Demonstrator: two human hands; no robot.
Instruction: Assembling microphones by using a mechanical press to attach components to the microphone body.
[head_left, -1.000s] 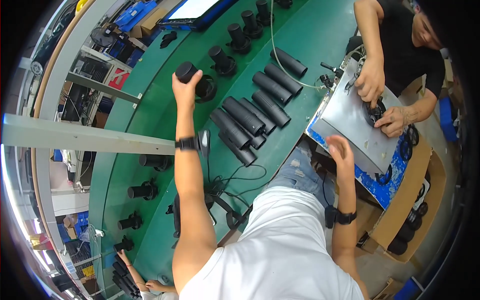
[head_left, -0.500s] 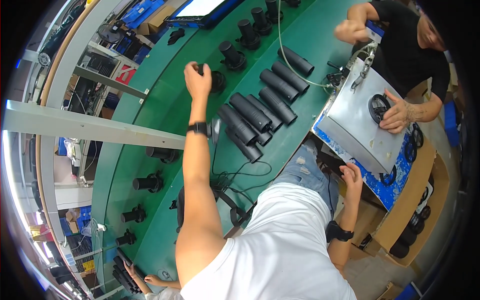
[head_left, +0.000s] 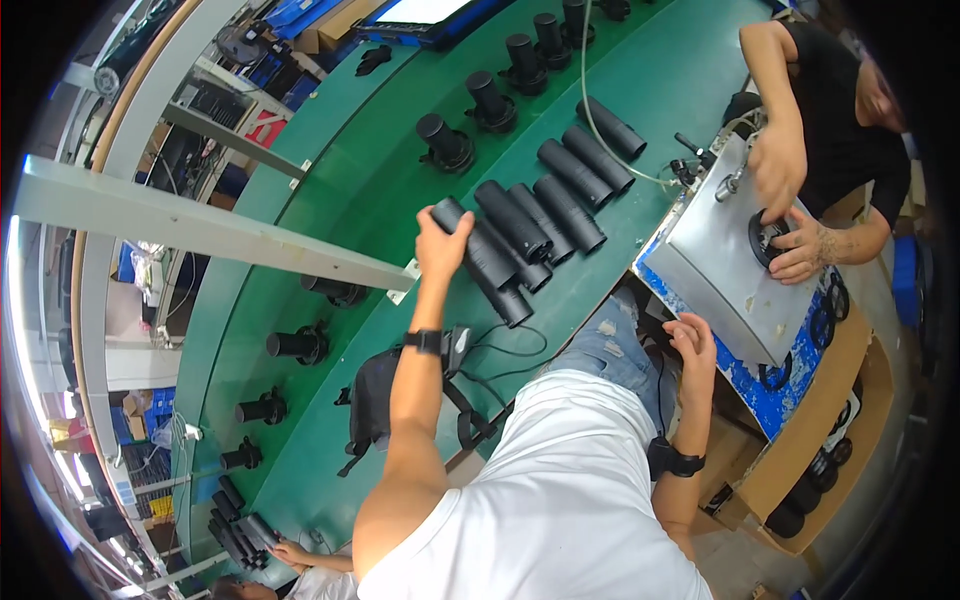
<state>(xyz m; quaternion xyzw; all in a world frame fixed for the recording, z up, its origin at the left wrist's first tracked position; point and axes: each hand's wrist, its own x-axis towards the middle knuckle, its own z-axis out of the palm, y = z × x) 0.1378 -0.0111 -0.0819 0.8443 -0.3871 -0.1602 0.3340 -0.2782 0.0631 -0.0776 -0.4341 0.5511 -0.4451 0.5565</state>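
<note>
1. Head view: left hand (head_left: pixel 440 245) pinching one end of a black tube (head_left: pixel 447 212), at left side of tube pile (head_left: pixel 515 220) on green bench (head_left: pixel 690 90).
2. Head view: right hand (head_left: pixel 692 340) fingers half-curled, apart, near blue table (head_left: pixel 735 375).
3. Head view: co-worker's hand (head_left: pixel 797 250) on black ring (head_left: pixel 754 240).

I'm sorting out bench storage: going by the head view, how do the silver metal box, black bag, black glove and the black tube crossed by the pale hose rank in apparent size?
1. Silver metal box
2. Black bag
3. Black tube
4. Black glove
</note>
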